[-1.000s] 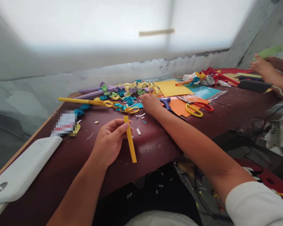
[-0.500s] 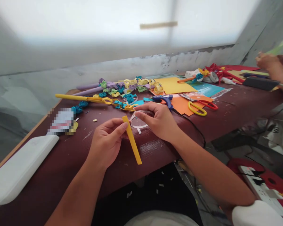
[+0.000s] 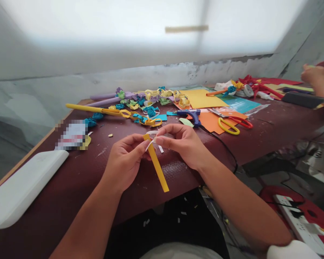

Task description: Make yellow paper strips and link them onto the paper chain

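Observation:
Between the thumb and fingers of my left hand (image 3: 126, 158) is the upper end of a yellow paper strip (image 3: 159, 167), which slants down toward the table's front edge. My right hand (image 3: 185, 145) pinches a thin white strip (image 3: 151, 144) whose end crosses the top of the yellow one. Part of the white strip curves behind my right fingers. A small white scrap (image 3: 161, 148) lies on the dark red table (image 3: 91, 180) just beyond my hands.
A blue glue gun (image 3: 190, 113), scissors (image 3: 229, 129), orange paper (image 3: 209, 120) and a yellow sheet (image 3: 203, 99) lie behind my right hand. Paper chains (image 3: 135, 117) and flowers are at the back. A white case (image 3: 27, 183) is left; another person's hand (image 3: 314, 73) is far right.
My right hand has drawn the white strip's end across the top of the yellow strip. The view has shifted slightly, and a pale green leaf shape now shows beside the glue gun.

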A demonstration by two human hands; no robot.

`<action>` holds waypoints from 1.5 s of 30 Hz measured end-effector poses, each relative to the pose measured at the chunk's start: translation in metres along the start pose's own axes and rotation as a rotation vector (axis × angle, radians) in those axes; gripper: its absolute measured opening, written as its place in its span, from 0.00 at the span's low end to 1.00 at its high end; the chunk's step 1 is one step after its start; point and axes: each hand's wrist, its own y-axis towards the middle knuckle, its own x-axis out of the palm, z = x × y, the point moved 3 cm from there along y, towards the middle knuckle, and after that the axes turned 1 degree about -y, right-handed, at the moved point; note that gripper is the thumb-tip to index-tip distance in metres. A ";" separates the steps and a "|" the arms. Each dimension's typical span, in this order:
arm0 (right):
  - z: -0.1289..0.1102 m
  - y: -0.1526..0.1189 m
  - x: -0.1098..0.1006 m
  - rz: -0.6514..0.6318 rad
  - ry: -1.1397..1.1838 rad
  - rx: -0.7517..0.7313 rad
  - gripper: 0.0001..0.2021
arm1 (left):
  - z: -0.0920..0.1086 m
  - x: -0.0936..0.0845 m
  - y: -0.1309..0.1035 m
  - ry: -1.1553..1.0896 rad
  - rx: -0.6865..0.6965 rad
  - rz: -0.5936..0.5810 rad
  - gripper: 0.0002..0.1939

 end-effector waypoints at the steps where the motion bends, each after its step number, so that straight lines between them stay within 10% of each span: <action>1: 0.002 0.001 0.000 -0.007 0.015 0.020 0.17 | 0.000 0.000 0.000 0.007 0.000 -0.005 0.10; 27: 0.023 0.000 -0.004 0.097 -0.451 -0.329 0.13 | 0.001 -0.001 0.002 -0.029 -0.027 -0.004 0.07; 36: 0.025 0.010 -0.010 0.066 -0.209 -0.015 0.21 | -0.004 -0.001 0.002 0.094 -0.018 -0.052 0.09; 45: 0.028 0.012 -0.011 0.104 -0.230 -0.029 0.20 | -0.002 0.000 -0.001 0.175 0.022 -0.038 0.09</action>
